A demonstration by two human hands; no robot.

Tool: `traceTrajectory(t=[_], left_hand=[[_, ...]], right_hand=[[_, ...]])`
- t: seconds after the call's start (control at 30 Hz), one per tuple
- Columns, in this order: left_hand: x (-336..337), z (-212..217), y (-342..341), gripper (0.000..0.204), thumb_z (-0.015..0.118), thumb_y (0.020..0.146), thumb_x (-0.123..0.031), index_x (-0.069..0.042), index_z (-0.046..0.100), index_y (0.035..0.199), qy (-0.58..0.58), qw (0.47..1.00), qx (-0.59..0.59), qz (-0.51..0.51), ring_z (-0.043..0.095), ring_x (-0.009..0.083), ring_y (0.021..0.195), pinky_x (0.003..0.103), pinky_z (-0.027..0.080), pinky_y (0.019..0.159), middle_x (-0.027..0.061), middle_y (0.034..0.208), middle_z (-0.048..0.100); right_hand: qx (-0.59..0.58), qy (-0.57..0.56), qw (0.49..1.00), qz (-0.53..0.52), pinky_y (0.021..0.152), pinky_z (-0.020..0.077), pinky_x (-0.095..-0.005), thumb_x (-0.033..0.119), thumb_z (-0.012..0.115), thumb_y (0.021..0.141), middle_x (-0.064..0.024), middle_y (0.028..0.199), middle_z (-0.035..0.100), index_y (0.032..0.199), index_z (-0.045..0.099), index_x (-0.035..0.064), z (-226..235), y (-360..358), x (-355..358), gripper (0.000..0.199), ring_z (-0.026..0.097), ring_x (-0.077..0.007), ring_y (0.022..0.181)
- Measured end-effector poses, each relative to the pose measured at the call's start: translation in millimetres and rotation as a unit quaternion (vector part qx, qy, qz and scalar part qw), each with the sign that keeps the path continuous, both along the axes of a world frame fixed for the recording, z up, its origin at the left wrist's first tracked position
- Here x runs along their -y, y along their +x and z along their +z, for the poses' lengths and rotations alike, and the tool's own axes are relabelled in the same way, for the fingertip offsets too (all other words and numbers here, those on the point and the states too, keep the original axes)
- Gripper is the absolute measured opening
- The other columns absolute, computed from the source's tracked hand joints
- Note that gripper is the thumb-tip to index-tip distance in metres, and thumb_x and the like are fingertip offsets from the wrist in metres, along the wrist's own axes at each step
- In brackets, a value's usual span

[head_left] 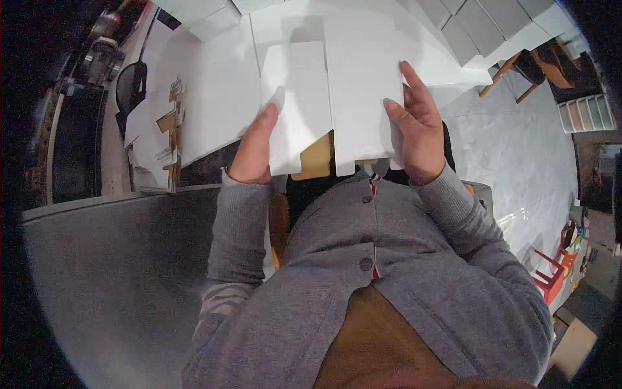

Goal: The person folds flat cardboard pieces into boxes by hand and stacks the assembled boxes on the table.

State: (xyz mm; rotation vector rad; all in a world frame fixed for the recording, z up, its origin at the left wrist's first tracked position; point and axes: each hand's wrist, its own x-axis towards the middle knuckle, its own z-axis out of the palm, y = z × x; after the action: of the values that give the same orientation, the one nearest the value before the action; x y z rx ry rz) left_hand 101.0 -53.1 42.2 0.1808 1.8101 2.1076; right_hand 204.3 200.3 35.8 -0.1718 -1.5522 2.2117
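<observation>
1. White cardboard makes up the flat, unfolded box blank (337,91) that both hands hold up in front of the person's chest; its panels and flaps spread wide, and its lower flaps hang just above the grey cardigan (389,272).
2. The left hand (256,146) grips the blank's lower left part, the thumb pressed flat on the near face of a panel and the other fingers hidden behind the card, so the hand is closed on it.
3. The right hand (418,126) holds the blank's right edge, the fingers stretched out almost straight along the face of the card, with the thumb out of sight behind it.
4. A brown inner face of cardboard (314,162) shows through the gap between two lower flaps, between the two hands.
5. Beyond the blank, a white surface (214,71) carries more flat white blanks; near its left edge stands a stack of folded card pieces (170,129), white with brown edges.
6. At the far right corner of the surface lie rows of grey-white folded boxes (479,26).
7. A wooden chair (538,68) stands on the pale floor to the right.
8. A grey panel (116,272) fills the lower left, beside the left sleeve.
</observation>
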Motion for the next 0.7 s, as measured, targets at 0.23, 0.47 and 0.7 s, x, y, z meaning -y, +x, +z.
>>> traceTrajectory(t=[0.23, 0.47, 0.7], left_hand=[[-7, -10, 23, 0.067, 0.041, 0.116, -0.049, 0.001, 0.047, 0.159, 0.101, 0.989, 0.107, 0.011, 0.064, 0.0298, 0.132, 0.041, 0.049, 0.113, 0.0221, 0.152, 0.061], [2, -61, 13, 0.063, 0.055, 0.109, -0.037, 0.000, 0.046, 0.160, 0.498, 0.824, 0.223, -0.152, 0.062, 0.0297, 0.134, 0.042, 0.053, 0.109, 0.0233, 0.154, 0.059], [-16, -29, 29, 0.080, 0.064, 0.099, -0.028, -0.002, 0.031, 0.167, 0.175, 0.981, 0.073, -0.043, 0.060, 0.0353, 0.134, 0.046, 0.052, 0.108, 0.0253, 0.160, 0.049]], right_hand=[[-0.050, 0.034, 0.997, 0.056, 0.130, 0.0259, -0.0430, 0.000, 0.056, 0.105, -0.0262, 0.175, 0.029, 0.169, 0.028, -0.0034, -1, 3, 0, 0.071, 0.028, -0.0329, 0.163], [-0.103, 0.088, 0.975, 0.178, 0.129, 0.0284, -0.0452, 0.025, 0.068, 0.102, -0.0247, 0.172, 0.035, 0.170, 0.026, -0.0044, -3, 3, -1, 0.085, 0.037, -0.0336, 0.157], [-0.101, 0.098, 0.961, 0.237, 0.124, 0.0352, -0.0486, 0.031, 0.082, 0.092, -0.0229, 0.163, 0.043, 0.168, 0.026, -0.0030, 16, 1, -8, 0.101, 0.048, -0.0348, 0.146]])
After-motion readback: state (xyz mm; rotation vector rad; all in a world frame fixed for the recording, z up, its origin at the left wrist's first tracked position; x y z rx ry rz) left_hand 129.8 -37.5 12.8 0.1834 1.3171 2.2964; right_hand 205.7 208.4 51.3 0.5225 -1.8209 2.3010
